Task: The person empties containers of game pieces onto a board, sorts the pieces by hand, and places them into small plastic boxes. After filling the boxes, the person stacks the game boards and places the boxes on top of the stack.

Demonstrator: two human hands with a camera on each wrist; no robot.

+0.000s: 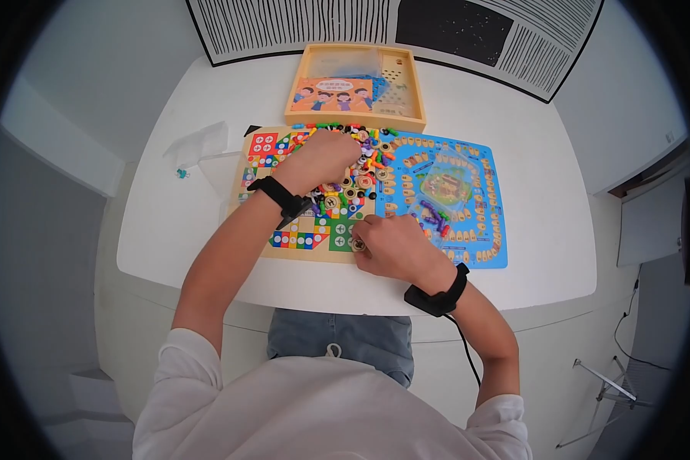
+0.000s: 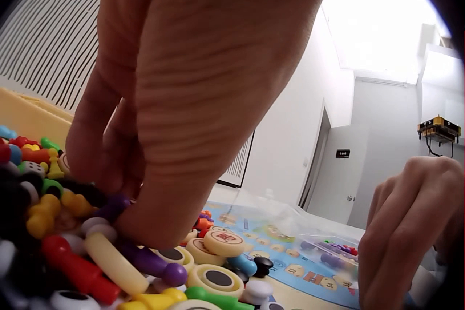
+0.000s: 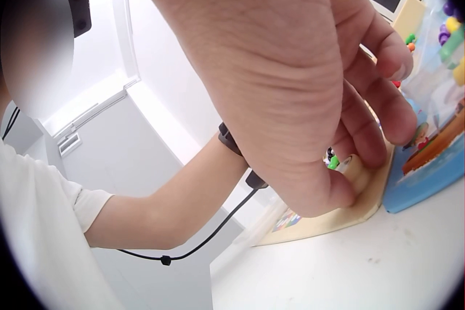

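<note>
My left hand (image 1: 323, 159) reaches down into a pile of mixed game pieces (image 1: 353, 192) on the multicoloured board (image 1: 284, 244). In the left wrist view its fingertips are among purple, yellow and red pawns (image 2: 76, 270) and round wooden discs (image 2: 216, 279); whether it grips one is hidden. My right hand (image 1: 395, 247) is at the board's near edge, thumb and fingers round a wooden disc (image 1: 358, 244). The right wrist view shows that disc (image 3: 354, 173) between thumb and fingers, low over the board.
A blue board (image 1: 494, 230) lies to the right, bearing a clear bag (image 1: 446, 184) and a bag of purple and red pawns (image 1: 435, 218). Behind stands a wooden box (image 1: 356, 119) with an orange booklet (image 1: 332, 95). A clear plastic container (image 1: 199, 146) is at the left.
</note>
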